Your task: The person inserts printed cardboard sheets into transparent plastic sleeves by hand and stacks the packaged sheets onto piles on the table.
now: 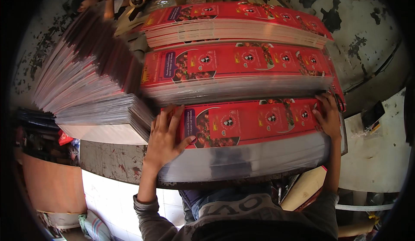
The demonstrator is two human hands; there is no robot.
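While I watch from afar through the head camera, I see both bare hands on the nearest stack of red printed sheets (pixel 255 126), which lies along the near edge of a worn table (pixel 108 161), right in front of the person's body. The left hand (pixel 164 133) rests on the stack's left end, back of the hand up, its fingers pointing away and its thumb spread apart from them across the top sheet. The right hand (pixel 329 118) is at the far right corner, fingers bent over the edge, thumb apart from them on the red top. I make out neither hand clamped on anything; both look parted and laid against the stack.

Just beyond it I have a middle stack (pixel 229 63) of the same red sheets, and behind that a far stack (pixel 259 12), the three in rows. To the left, a large fanned pile of sheets (pixel 78 85) leans over at a slant, edges showing, near the left hand. At the upper left I can see another person's arm (pixel 109 5), raised, beside a roll of tape (pixel 137 0).
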